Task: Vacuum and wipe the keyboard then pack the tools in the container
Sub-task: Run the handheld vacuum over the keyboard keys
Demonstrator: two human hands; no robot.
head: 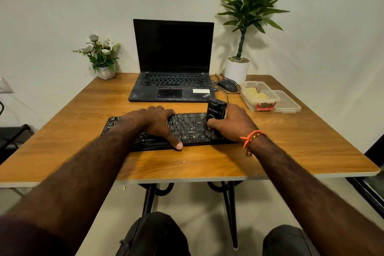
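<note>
Right hand (232, 122) grips vacuum (216, 113) upright on keyboard's (187, 129) right end. Left hand (155, 123) flat on keyboard, fingers straight, mid-bench.

Keyboard (182, 129) lies on the table (62, 151), before the laptop (172, 81). Mouse (228, 85) sits right of the laptop; container (259, 95) farther right, its lid (288, 103) beside it. Flower pot (106, 71) rear left, potted plant (236, 68) rear right.
</note>
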